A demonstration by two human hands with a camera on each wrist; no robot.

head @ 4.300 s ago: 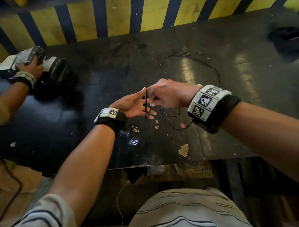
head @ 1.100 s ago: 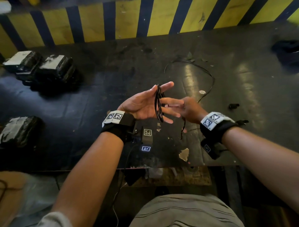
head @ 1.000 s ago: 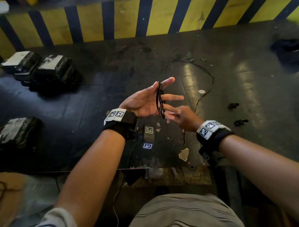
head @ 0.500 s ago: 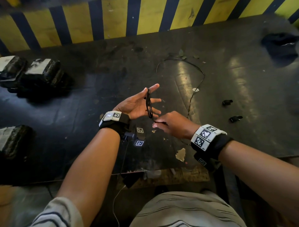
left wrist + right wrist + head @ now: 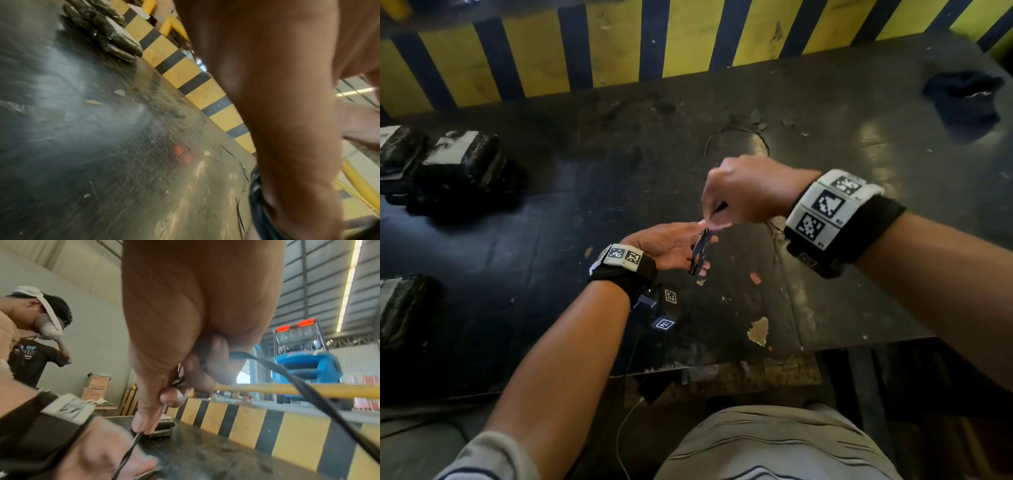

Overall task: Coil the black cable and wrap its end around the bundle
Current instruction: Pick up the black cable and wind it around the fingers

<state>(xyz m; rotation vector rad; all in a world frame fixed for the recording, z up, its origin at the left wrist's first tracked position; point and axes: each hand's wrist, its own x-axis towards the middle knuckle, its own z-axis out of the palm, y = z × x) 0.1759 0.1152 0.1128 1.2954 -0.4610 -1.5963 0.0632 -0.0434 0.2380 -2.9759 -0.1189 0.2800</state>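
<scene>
At the far left of the table lie black wrapped blocks, two far and one nearer, well apart from your hands. Behind them runs the yellow and dark striped barrier along the table's far edge.

Your left forearm comes up from the near left, and your left hand is held palm up above the table, near its middle, fingers straight and pointing right. The coil of the black cable is looped around those fingers, standing on edge across them. The hand is not curled round it; the loops simply hang on the flat fingers.

Just above and to the right, your right hand hangs knuckles up, wrist high, forearm coming in from the right. Its thumb and fingers are pinched together on the cable right at the top of the coil, touching your left fingertips. In the right wrist view the cable runs through the fist and trails out to the right. The loose tail curves on the table just beyond your right hand.

At the far right corner lies a dark cloth.
</scene>
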